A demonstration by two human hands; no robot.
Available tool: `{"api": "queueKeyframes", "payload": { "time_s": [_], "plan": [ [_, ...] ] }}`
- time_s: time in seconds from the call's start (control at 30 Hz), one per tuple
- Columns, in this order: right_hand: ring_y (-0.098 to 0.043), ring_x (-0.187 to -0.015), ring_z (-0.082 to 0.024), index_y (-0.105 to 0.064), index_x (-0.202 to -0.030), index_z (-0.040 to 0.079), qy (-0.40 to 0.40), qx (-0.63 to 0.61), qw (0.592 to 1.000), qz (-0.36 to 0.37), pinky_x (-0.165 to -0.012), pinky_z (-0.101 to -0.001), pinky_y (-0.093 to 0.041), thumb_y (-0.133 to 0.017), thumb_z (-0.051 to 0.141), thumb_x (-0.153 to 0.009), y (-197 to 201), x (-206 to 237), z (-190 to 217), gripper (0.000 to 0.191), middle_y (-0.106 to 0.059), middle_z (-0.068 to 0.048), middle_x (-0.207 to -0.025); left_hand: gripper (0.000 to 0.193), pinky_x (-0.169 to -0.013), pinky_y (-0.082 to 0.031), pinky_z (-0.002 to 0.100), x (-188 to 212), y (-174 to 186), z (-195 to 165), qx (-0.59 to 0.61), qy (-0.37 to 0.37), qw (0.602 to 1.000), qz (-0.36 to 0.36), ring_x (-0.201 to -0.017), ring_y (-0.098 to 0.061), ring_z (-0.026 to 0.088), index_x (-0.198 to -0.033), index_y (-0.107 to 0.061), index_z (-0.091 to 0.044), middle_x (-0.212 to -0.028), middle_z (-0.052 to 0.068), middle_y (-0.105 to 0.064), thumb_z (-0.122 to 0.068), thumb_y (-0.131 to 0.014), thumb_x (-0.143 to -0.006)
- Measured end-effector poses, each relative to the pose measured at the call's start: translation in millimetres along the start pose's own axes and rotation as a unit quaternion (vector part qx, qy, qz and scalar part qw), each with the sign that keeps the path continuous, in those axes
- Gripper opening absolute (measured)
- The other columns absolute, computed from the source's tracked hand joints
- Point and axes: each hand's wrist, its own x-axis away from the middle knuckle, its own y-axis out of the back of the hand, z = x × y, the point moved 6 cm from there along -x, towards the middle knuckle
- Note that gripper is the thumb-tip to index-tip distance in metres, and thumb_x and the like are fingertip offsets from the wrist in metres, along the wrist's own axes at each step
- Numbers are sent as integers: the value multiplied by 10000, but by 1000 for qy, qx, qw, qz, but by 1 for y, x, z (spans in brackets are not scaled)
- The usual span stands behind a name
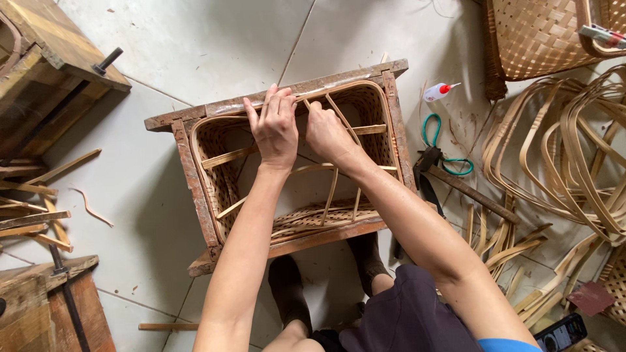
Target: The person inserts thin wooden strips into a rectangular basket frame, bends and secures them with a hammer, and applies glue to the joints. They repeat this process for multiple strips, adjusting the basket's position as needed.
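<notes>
At the far left, a dark wooden workbench block with a black bolt [106, 60] stands on the pale tiled floor [195, 39], and loose split bamboo strips [39, 215] lie scattered near it.

In the middle, a rectangular woven bamboo basket [222, 140] sits inside a worn brown wooden frame mould [189, 176] on the floor. Its long axis runs left to right, tilted slightly so the right end lies farther away, and its open mouth faces up toward the camera. Thin bamboo ribs cross the inside.

The left hand [274, 127] lies flat on the far rim of the basket, fingers together and pressed down over the edge. Just to its right, touching it, the right hand [326, 130] curls on the same rim, fingertips pinching a thin bamboo strip [339, 117] that slants into the basket.

Right of the mould lies a small white squeeze bottle with a red nozzle [438, 91], pointing right, then green-handled scissors [437, 140] and a wooden-handled hammer [469, 192]. Bent bamboo hoops [574, 156] pile up at the right, with a large woven basket [541, 36] at the far right corner.
</notes>
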Motion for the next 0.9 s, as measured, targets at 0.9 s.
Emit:
{"api": "queueKeyframes", "payload": {
  "time_s": [0.9],
  "plan": [
    [-560, -1250, -362, -482, -1442, -55, 290, 208, 929, -95, -1076, -463, -489, -713, 281, -917, 1, -1, 29, 665, -561, -225, -1367, 259, -1163, -259, 699, -14, 45, 65, 57, -52, 993, 91, -1317, -599, 314, -1063, -748, -164, -1324, 26, -692, -170, -835, -819]
  ]
}}
